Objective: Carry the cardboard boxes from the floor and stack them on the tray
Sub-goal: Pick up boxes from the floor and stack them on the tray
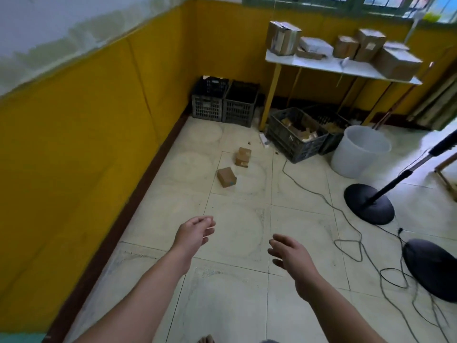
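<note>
A small cardboard box (226, 177) lies on the tiled floor ahead of me. Just beyond it, two more small boxes (243, 157) sit one on top of the other. My left hand (195, 232) and my right hand (288, 253) are stretched out in front, both empty with fingers loosely apart, well short of the boxes. A white tray-like tabletop (321, 64) at the back right carries several cardboard boxes (397, 61).
A yellow wall (86, 120) runs along the left. Black crates (225, 102) stand in the corner and a crate of scraps (296, 134) sits under the table. A white bucket (358, 151), two black stand bases (369, 204) and loose cables (351, 243) lie to the right.
</note>
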